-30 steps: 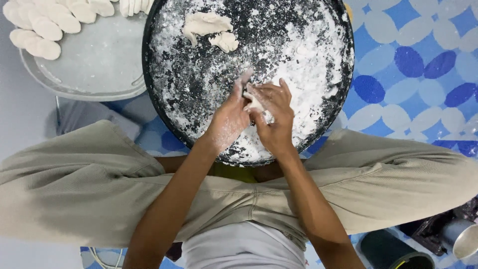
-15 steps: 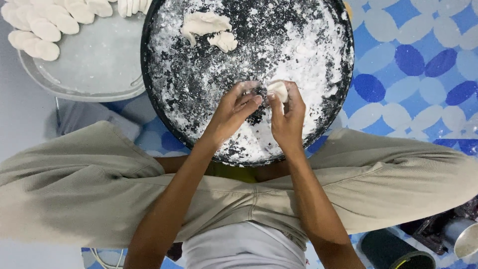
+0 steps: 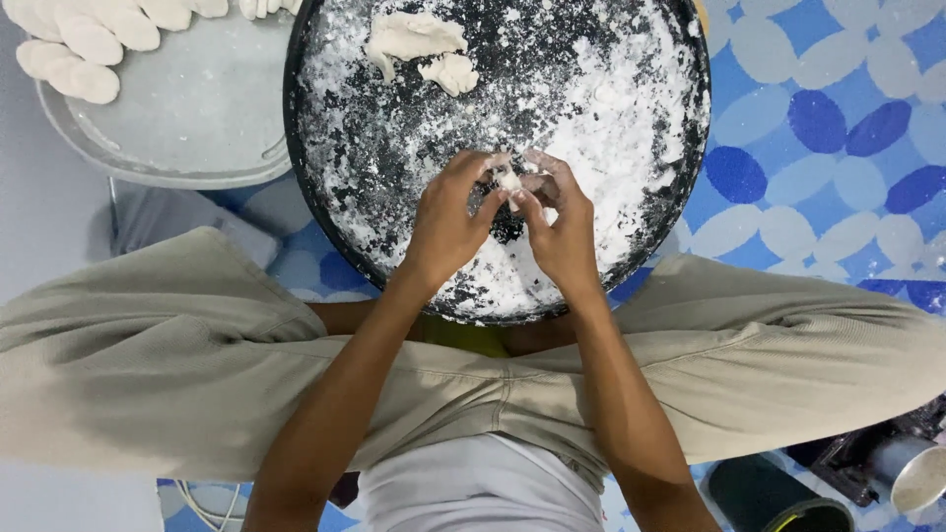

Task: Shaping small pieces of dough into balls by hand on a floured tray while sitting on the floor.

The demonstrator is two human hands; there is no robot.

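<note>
Small piece of dough (image 3: 508, 183): white, floury, irregular, only partly visible between fingertips. It sits above the lower centre of the round black tray (image 3: 325, 212), roughly at 6 o'clock from the tray's middle.

Left hand (image 3: 448, 222) comes in from 7 o'clock of the dough, fingers curled, tips pinching its left edge. Right hand (image 3: 564, 229) comes in from 5 o'clock, fingers bent, tips pinching the right edge. Both hands grasp the same piece; fingertips nearly meet over it. Fingers dusted with flour. Whether the dough touches the tray surface cannot be told.

Tray: dark, heavily scattered with white flour, thickest toward 3 to 5 o'clock. At 12 o'clock of the hands, near the tray's far side, lies a larger lump of dough (image 3: 412, 37) with a smaller torn lump (image 3: 451, 73) just beside it at its 5 o'clock. Nothing lies between these and the hands but flour.

At 10 o'clock, touching or just beside the tray's rim, a round grey metal plate (image 3: 187, 118) holds shaped white dough pieces (image 3: 84, 49) along its far edge.

The person sits cross-legged in beige trousers (image 3: 148, 365), tray near the shins, on a blue patterned floor mat (image 3: 818, 128). At 4 o'clock, bottom corner, dark containers (image 3: 867, 463), partly cut off.
</note>
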